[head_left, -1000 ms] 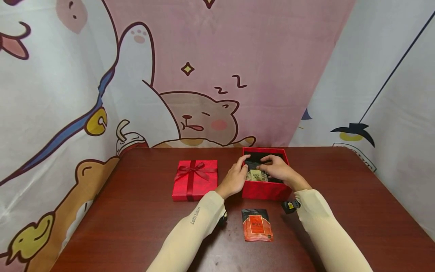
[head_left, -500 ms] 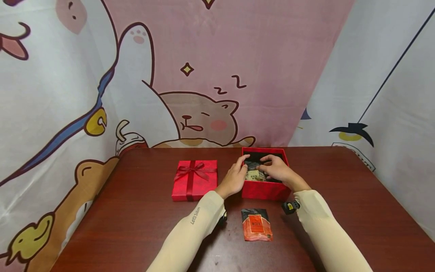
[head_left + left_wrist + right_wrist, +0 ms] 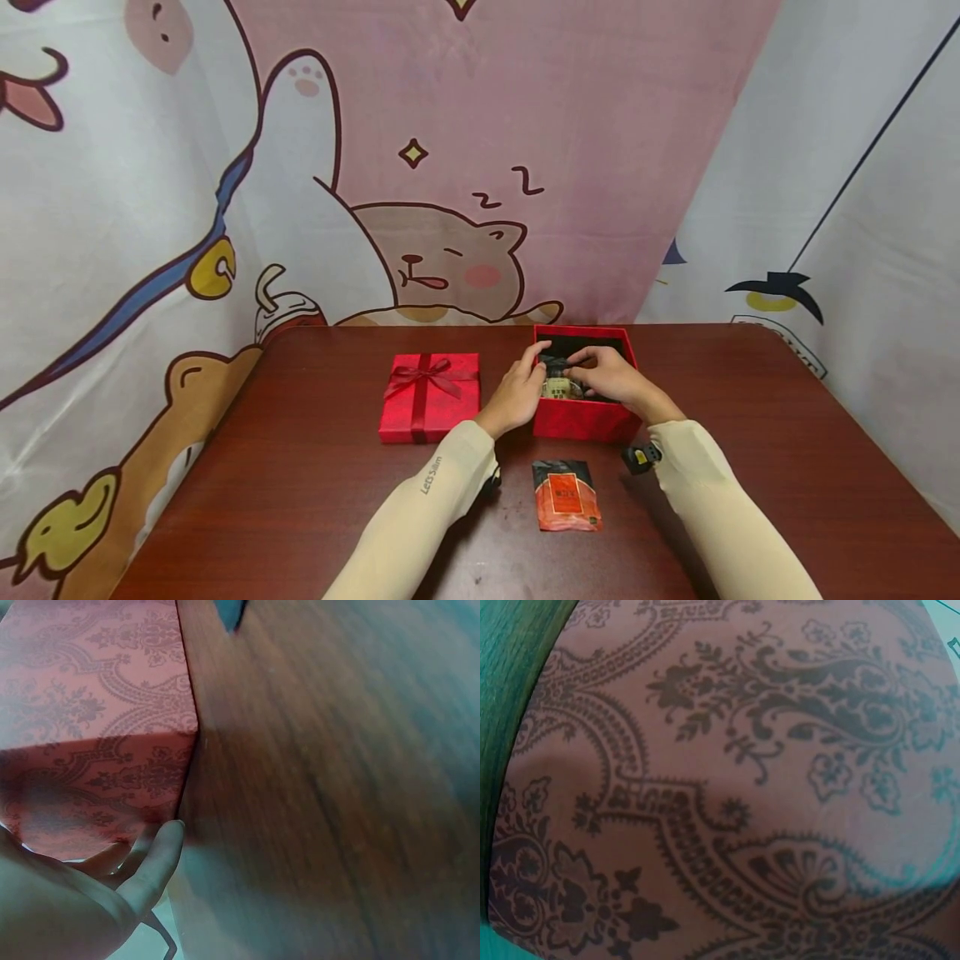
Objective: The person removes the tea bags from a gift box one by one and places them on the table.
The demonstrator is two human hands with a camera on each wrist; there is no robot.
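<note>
An open red gift box (image 3: 588,421) with a black inside stands near the back of the table. My left hand (image 3: 516,398) holds its left wall; in the left wrist view the fingers (image 3: 159,862) lie against the patterned outside. Over the box's right side reaches my right hand (image 3: 617,380), its thumb and forefinger pinching a dark packet with a pale yellow-green label (image 3: 558,388) inside. The packet's lower part is hidden by the front wall. The right wrist view is filled by the box's patterned wall (image 3: 727,795), without the fingers.
Left of the box lies its red lid (image 3: 405,408) with a dark red ribbon bow. A black and orange packet (image 3: 567,497) lies flat in front of the box, between the forearms. A cartoon-printed curtain (image 3: 600,167) hangs behind the brown table (image 3: 300,467).
Inside the box, the pale-labelled packet has shifted slightly left. My right fingers have moved a little with it. The left hand, the lid and the orange packet have stayed put.
</note>
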